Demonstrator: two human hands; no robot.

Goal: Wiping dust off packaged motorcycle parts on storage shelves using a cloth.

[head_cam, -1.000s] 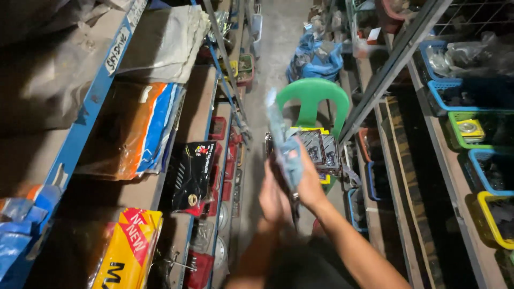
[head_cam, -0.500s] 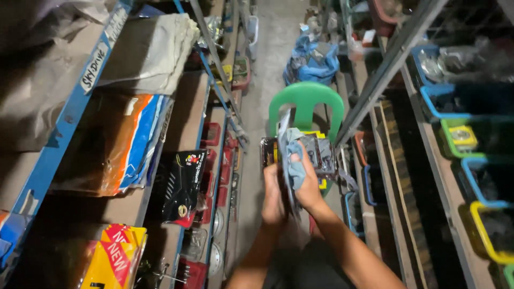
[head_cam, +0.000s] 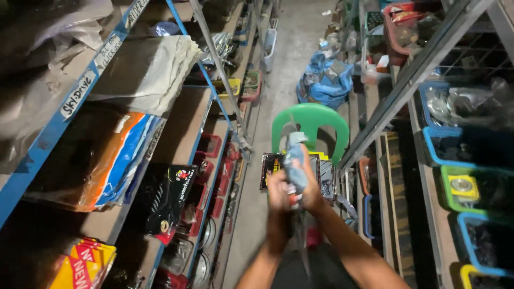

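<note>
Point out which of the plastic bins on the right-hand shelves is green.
The green-rimmed plastic bin holding a yellow packet; it sits between two blue-rimmed bins, one above and one below.

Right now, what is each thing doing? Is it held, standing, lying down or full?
Left hand: closed around the blue-grey packet.
Right hand: closed on the same packet.
Blue-grey packet: held upright between both hands.
Green plastic chair: standing in the aisle, packets lying on its seat.
Blue bag: slumped on the floor, bulging.
Green bin: on the right shelf, holding a yellow box.
</note>
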